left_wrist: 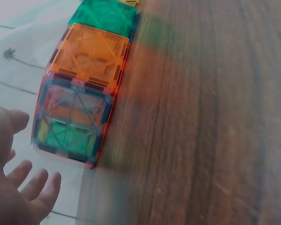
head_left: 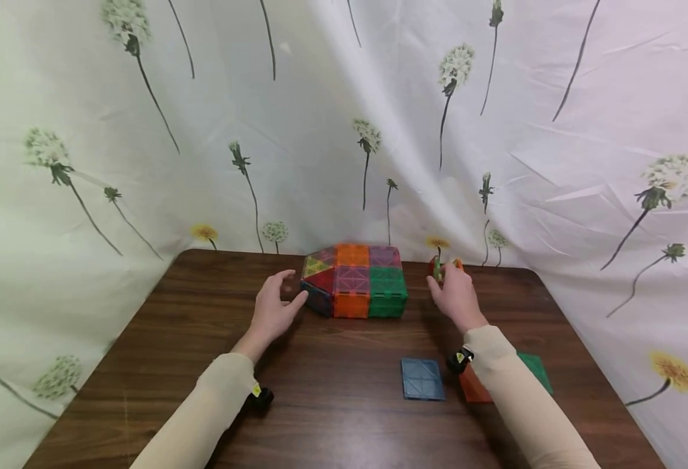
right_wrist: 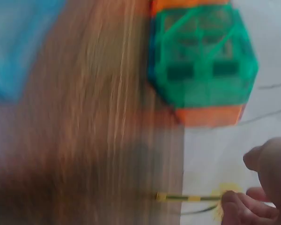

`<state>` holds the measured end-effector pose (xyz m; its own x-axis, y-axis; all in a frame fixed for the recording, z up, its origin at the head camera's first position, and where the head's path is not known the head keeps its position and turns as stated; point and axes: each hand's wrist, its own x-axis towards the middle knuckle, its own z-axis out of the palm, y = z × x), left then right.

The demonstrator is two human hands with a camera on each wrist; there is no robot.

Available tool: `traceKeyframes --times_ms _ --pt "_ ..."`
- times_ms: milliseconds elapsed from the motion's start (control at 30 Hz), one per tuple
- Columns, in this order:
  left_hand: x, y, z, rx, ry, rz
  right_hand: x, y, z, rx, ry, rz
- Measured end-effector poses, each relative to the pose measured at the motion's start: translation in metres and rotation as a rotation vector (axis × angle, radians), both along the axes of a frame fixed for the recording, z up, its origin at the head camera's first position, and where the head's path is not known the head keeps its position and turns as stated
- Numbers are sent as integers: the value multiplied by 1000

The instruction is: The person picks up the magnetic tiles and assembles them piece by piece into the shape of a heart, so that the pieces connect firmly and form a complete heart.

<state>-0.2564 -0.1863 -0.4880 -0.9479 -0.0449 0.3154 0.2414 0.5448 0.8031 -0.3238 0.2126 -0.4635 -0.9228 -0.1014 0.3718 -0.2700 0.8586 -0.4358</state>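
Note:
A block built of translucent magnetic tiles [head_left: 352, 280] stands at the back of the table, with orange, green, purple, red and yellow faces and a tapered left end. Beside that end is my left hand [head_left: 273, 309], fingers spread and holding nothing; the thumb comes close to a dark blue tile [head_left: 317, 301]. Off the block's right side, my right hand [head_left: 457, 296] has curled fingers at a yellow magnetic tile [right_wrist: 189, 198], seen edge-on and apparently held by the fingertips. Red and orange bits show around these fingers in the head view, partly hidden by the hand.
A blue square tile [head_left: 423, 379] lies flat near the front right. Partly under the right forearm are an orange-red tile [head_left: 474, 385] and a green tile [head_left: 535, 371]. Behind the brown wooden table [head_left: 215, 306] hangs a white curtain [head_left: 320, 130] printed with dandelions.

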Motion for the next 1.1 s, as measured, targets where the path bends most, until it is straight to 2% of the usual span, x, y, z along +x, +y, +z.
traceKeyframes --times_ms 100,233,367,533,667,833,967,1100 --pt "4 0 -2 0 27 4 -5 5 -2 34 -24 -67" --pt "9 1 -4 10 49 -7 -13 7 -5 61 -56 -77" --pt "17 6 -5 2 62 -49 -20 8 -8 69 -81 -98" --pt "28 18 -3 -44 96 -125 -24 12 -11 65 -48 -137" --pt "38 33 4 -48 86 -252 -23 16 -12 42 2 -135" --pt "49 59 9 -23 33 -438 -18 22 -14 8 62 -95" --pt "53 84 10 -17 -21 -584 -12 26 -15 -7 97 -56" --pt "54 111 11 -62 -63 -708 -5 27 -11 -37 131 -22"
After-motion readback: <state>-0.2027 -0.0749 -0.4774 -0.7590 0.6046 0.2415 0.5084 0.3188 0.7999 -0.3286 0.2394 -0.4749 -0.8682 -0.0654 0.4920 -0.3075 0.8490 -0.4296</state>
